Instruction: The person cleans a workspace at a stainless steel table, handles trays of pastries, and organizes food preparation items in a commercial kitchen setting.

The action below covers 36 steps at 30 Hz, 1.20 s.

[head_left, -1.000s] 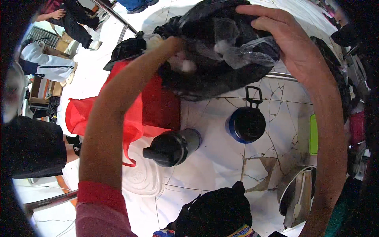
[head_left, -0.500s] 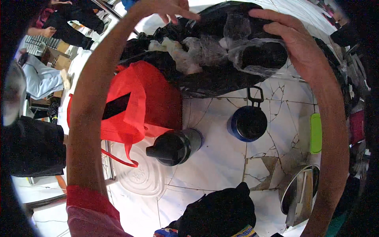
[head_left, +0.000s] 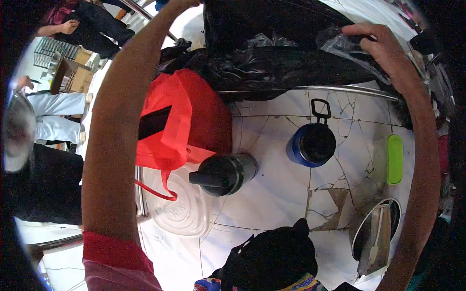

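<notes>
A large black plastic bag [head_left: 272, 68] spreads across the far side, raised in a sheet at the back. My left hand [head_left: 187, 3] is at the top edge beside the raised sheet's left corner; its fingers are cut off by the picture. My right hand [head_left: 381, 43] pinches crumpled clear plastic [head_left: 335, 41] at the bag's right end, index finger and thumb toward it. In front of the bag stand a red fabric bag [head_left: 179, 116], a grey bottle with a black lid [head_left: 223, 173] and a blue bottle with a black loop lid [head_left: 313, 144].
A clear plastic lid [head_left: 182, 213] lies under the red bag's strap. To the right are a lime-green oblong case [head_left: 395, 160] and a round metal-rimmed container [head_left: 376, 237] with flat strips. A black cloth item [head_left: 272, 257] is nearest me. Other people [head_left: 90, 24] are at far left.
The black plastic has been pulled up and over the clear bundles, which are now mostly covered. My left hand has moved up and left, nearly out of view; my right fingers have closed on plastic.
</notes>
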{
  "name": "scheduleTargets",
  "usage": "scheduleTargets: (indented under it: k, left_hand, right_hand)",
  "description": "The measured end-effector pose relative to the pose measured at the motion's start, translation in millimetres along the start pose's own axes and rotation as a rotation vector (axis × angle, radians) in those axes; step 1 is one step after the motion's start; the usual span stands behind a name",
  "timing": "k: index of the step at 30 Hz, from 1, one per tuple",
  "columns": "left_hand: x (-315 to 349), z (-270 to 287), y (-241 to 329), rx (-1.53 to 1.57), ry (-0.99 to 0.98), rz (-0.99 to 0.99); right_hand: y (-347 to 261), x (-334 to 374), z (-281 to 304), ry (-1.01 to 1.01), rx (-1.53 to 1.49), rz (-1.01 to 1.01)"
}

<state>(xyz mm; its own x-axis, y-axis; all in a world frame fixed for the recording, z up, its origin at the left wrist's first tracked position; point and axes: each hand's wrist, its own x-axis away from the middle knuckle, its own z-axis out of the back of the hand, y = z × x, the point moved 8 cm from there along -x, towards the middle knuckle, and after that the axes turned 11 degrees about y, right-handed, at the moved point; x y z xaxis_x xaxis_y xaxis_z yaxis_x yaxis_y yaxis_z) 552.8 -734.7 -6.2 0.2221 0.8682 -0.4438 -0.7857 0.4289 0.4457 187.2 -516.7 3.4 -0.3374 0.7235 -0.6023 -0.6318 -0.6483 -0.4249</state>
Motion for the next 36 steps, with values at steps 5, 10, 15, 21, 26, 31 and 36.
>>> scheduleTargets:
  k: [5, 10, 15, 21, 26, 31, 36]
  left_hand:
    - [32, -4, 63, 0.472, -0.308, 0.407]
    - [65, -34, 82, 0.763, -0.555, 0.288]
    - [76, -97, -126, -0.331, -0.198, 0.136]
    - [147, -184, -152, -0.014, -0.489, 0.436]
    - [98, -32, -44, 0.061, -0.17, 0.229]
    - [93, -23, 79, 0.394, -0.349, -0.179]
    - [125, -67, 78, 0.387, -0.616, 0.062]
  right_hand:
    - [42, 21, 4, -0.008, -0.092, -0.629]
    - [42, 23, 2, -0.032, -0.299, -0.692]
    - [57, 17, -14, -0.081, -0.411, -0.761]
    - [42, 6, -3, -0.082, -0.11, -0.062]
    - [29, 3, -18, 0.055, -0.723, -0.694]
    - [36, -20, -20, 0.061, -0.519, -0.411]
    - [10, -4, -6, 0.009, -0.013, -0.497]
